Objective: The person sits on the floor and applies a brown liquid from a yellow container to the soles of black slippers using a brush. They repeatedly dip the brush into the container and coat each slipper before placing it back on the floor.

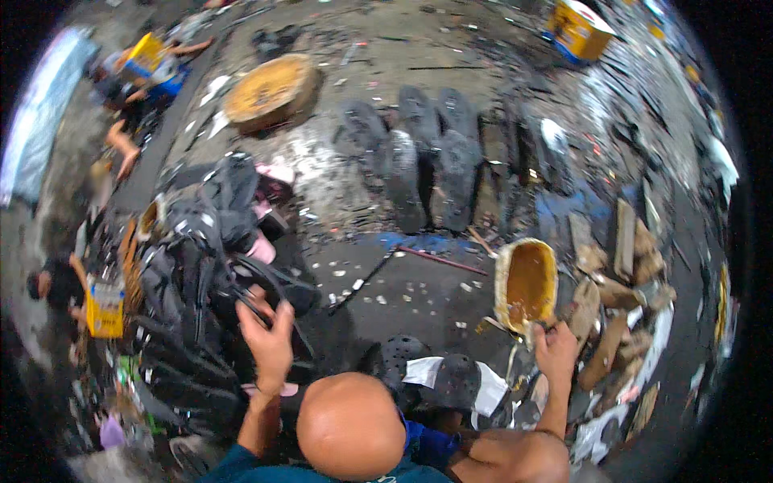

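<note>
My left hand (270,342) reaches up into a heap of black rubber sandals and straps (201,266) on my left. Its fingers are spread, and a thin black strap crosses the fingertips. My right hand (555,350) grips the lower rim of an oval, yellowish woven container (527,282), which is tilted so its hollow inside faces me. My bent knee (350,423) fills the bottom centre between both arms. Below the container lie black perforated shoe pieces (455,378) on white paper (491,390).
A row of black sandal soles (427,161) lies on the dirty ground ahead. Behind it are a round wooden block (270,92) and a yellow box (580,28). Wooden pieces (620,282) pile up at right. Other people (133,76) sit at far left.
</note>
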Demonstrator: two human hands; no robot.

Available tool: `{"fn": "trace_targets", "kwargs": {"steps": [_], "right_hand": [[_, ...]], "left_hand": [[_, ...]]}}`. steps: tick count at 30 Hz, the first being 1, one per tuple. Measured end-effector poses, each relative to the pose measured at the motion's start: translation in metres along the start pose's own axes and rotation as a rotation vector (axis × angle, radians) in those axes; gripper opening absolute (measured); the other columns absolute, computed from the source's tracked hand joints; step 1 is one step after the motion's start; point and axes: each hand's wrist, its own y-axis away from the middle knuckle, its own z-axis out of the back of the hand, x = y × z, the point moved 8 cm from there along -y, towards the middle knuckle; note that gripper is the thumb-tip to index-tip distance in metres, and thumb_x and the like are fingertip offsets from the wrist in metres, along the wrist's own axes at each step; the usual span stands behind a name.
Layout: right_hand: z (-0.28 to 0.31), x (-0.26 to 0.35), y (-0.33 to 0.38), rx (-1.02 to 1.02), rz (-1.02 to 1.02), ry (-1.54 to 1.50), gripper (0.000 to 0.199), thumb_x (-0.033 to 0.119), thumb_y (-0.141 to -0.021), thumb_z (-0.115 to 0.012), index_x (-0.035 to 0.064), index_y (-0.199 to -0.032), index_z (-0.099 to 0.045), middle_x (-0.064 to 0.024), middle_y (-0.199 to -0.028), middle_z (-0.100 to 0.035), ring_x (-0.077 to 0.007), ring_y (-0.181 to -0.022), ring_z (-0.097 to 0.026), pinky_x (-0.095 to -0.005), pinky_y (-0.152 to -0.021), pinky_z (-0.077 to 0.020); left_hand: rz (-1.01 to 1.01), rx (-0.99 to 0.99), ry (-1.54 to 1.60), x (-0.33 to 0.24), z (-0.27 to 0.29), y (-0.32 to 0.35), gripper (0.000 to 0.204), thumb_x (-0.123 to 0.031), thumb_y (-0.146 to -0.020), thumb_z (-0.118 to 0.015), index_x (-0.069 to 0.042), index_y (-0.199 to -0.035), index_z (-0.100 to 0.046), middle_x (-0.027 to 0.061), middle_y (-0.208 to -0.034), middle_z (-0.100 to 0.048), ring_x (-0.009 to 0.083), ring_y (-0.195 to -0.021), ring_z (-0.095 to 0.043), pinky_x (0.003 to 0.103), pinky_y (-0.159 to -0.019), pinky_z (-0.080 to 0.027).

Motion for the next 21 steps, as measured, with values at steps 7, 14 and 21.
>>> {"fn": "trace_targets", "kwargs": {"steps": [7, 14, 21], "right_hand": [[0.005, 0.019, 0.014, 0.204, 0.129, 0.089, 0.033, 0.032, -0.086, -0.073, 0.0007, -0.094, -0.068, -0.0229, -0.083, -0.070, -0.0403, -0.078, -0.069, -0.0462, -0.069, -0.0525], [-0.018, 0.054, 0.027, 0.533, 0.043, -0.981, 0.029, 0.017, -0.094, -0.073, -0.0008, -0.116, -0.065, -0.0063, -0.102, -0.070, -0.0175, -0.094, -0.066, -0.0321, -0.087, -0.0525], [-0.003, 0.175, 0.012, 0.255, 0.479, -1.101, 0.030, 0.011, -0.090, -0.078, 0.0036, -0.118, -0.068, -0.0065, -0.109, -0.073, -0.0157, -0.100, -0.067, -0.0312, -0.088, -0.0531]], "left_hand": [[-0.501, 0.785, -0.287, 0.063, -0.166, 0.117, 0.056, -0.028, -0.087, -0.077, 0.004, -0.129, -0.058, 0.0278, -0.151, -0.039, 0.0472, -0.142, -0.034, 0.052, -0.116, -0.033], [-0.625, 0.891, -0.538, 0.081, -0.208, 0.101, 0.081, -0.042, -0.091, -0.069, -0.001, -0.153, -0.037, 0.0240, -0.161, -0.029, 0.0450, -0.152, -0.018, 0.060, -0.122, -0.012], [0.267, 0.960, 0.294, 0.038, -0.229, 0.067, 0.063, -0.045, -0.100, -0.056, -0.003, -0.146, -0.051, 0.0152, -0.142, -0.058, 0.0300, -0.129, -0.056, 0.043, -0.114, -0.038]]}}
